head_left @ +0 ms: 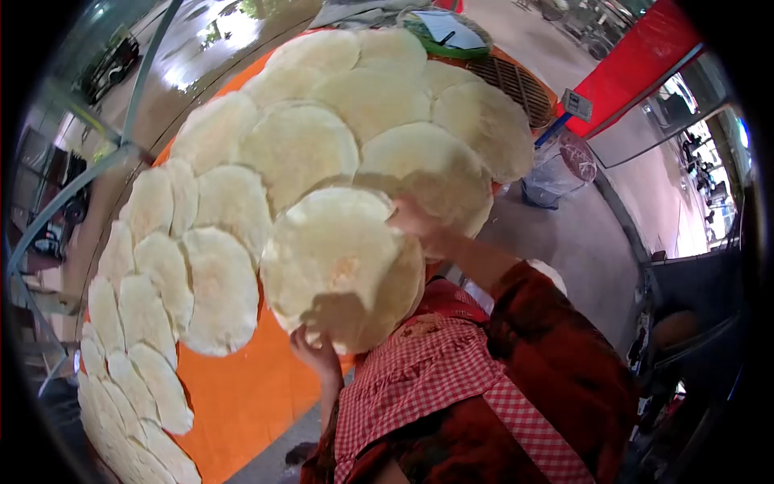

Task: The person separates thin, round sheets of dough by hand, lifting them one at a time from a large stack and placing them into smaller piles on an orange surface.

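A large round flatbread, pale with a faintly browned middle, is held between my two hands in front of my apron. My left hand grips its lower left rim, fingertips showing at the edge. At the upper right rim, my right hand pinches the bread; part of its fingers is hidden. Under and beside this piece another flatbread shows its edge. Just beyond lie more flatbreads, among them one behind the held piece and one to its left.
Overlapping flatbreads cover much of an orange-topped table. At the far end are a green-rimmed basket and a brown slatted rack. A clear plastic bag hangs off the right side, near a blue-handled tool.
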A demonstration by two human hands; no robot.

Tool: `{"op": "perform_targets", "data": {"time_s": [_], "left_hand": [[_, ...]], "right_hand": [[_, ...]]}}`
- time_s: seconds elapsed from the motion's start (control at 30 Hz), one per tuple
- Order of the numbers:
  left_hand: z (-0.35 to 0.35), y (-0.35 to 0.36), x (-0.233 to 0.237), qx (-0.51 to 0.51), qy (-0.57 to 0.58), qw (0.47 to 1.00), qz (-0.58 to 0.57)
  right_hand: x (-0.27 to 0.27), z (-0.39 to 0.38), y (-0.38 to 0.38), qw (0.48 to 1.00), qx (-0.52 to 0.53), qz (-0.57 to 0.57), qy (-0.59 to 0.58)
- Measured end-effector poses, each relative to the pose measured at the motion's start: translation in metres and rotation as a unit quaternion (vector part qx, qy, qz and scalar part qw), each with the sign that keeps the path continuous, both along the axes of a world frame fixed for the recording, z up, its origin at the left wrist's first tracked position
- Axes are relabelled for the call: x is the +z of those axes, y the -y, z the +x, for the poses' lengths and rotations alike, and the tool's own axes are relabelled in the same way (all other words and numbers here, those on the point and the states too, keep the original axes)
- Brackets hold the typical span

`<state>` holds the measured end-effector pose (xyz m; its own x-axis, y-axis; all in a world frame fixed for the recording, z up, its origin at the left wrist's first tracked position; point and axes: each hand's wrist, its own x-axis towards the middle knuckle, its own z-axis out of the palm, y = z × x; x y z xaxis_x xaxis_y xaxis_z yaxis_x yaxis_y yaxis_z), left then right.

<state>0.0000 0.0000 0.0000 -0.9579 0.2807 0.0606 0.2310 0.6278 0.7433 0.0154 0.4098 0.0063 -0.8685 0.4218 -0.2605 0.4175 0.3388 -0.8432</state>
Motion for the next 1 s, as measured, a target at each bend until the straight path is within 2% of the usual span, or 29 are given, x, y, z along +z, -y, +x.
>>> {"op": "perform_targets", "data": {"time_s": [0.07,0.1,0.17,0.2,0.27,0.3,0.33,0.37,0.43,0.47,0.5,0.57,0.63,0.67,0.7,0.77,0.8,0.9,1.0], "left_hand": [[-0.003,0.003,0.005,0.101,-0.013,0.995,-0.009],[0.022,0.001,0.026,0.153,0.076,0.985,0.039],[0.018,-0.008,0.023,0.249,0.211,0.92,0.219],[0.02,-0.035,0.028,0.32,0.227,0.893,0.22],[0.023,-0.04,0.015,0.344,0.246,0.879,0.219],[0.024,-0.04,0.013,0.358,0.253,0.872,0.217],[0.027,-0.05,0.016,0.371,0.229,0.87,0.23],[0.028,-0.051,0.02,0.364,0.264,0.857,0.253],[0.029,-0.056,0.03,0.352,0.334,0.821,0.301],[0.043,-0.107,0.066,0.366,0.292,0.828,0.308],[0.054,-0.145,0.085,0.33,0.293,0.841,0.314],[0.071,-0.21,0.106,0.26,0.293,0.857,0.334],[0.084,-0.267,0.112,0.21,0.316,0.873,0.307],[0.089,-0.279,0.097,0.215,0.305,0.891,0.259],[0.094,-0.289,0.089,0.235,0.327,0.883,0.242],[0.099,-0.307,0.079,0.27,0.371,0.865,0.205],[0.1,-0.313,0.078,0.269,0.397,0.852,0.209],[0.104,-0.327,0.069,0.263,0.455,0.808,0.266],[0.1,-0.325,0.048,0.286,0.423,0.813,0.281]], "right_hand": [[0.038,-0.004,0.026,0.988,-0.072,0.137,0.018],[0.03,0.019,0.016,0.996,-0.069,0.046,0.016],[0.029,0.013,-0.005,0.995,-0.07,-0.06,-0.046],[0.034,0.005,-0.025,0.999,-0.007,-0.024,0.024],[0.067,0.016,-0.023,0.972,0.039,-0.226,-0.046],[0.047,0.011,-0.024,0.949,0.078,-0.293,-0.082],[0.06,0.003,-0.027,0.983,0.069,-0.171,0.023],[0.026,-0.008,-0.028,0.973,0.078,-0.215,-0.024],[0.084,-0.004,-0.051,0.987,0.066,-0.146,-0.013],[0.077,0.003,-0.069,0.982,0.055,-0.17,-0.063],[0.078,0.015,-0.095,0.974,0.044,-0.192,-0.111],[0.094,0.044,-0.172,0.981,0.009,-0.176,-0.081],[0.117,0.074,-0.24,0.988,-0.049,-0.132,-0.061],[0.091,0.082,-0.262,0.987,-0.097,-0.119,-0.049],[0.061,0.088,-0.277,0.983,-0.145,-0.104,-0.04],[0.039,0.107,-0.3,0.997,-0.074,-0.033,-0.009],[0.045,0.11,-0.307,0.999,-0.037,0.005,0.007],[0.06,0.112,-0.301,0.987,-0.087,-0.137,0.012],[0.065,0.11,-0.301,0.964,-0.11,-0.243,0.023]]}}
